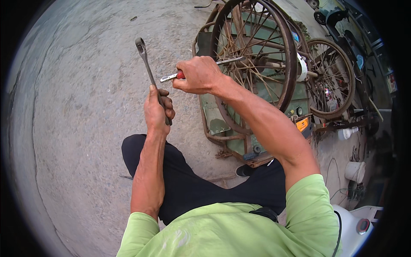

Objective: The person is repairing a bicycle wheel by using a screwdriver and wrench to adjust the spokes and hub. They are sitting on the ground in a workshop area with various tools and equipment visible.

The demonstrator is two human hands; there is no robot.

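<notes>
My left hand (156, 111) grips a long, dark ring-ended wrench (144, 58), its ring pointing up. Just to its right, my right hand (197, 75) is closed around something red (181, 74) and a silver flat tool (167, 78), whose end juts out to the left toward the wrench. Whether they are one piece I cannot tell. Behind my right hand is a large rusty spoked wheel (286, 64), part of an overturned cart with a worn green metal bed (213, 112). A silver bar (229, 60) shows in front of its spokes, beside my right hand.
A second wheel (346, 98) stands at the right. Near my right arm lie a yellow-and-black object (302, 124) and a blue-handled tool (249, 155). White buckets (354, 171), a scooter (328, 19) and a white object (351, 231) are at the right. Concrete ground (81, 107) extends leftward.
</notes>
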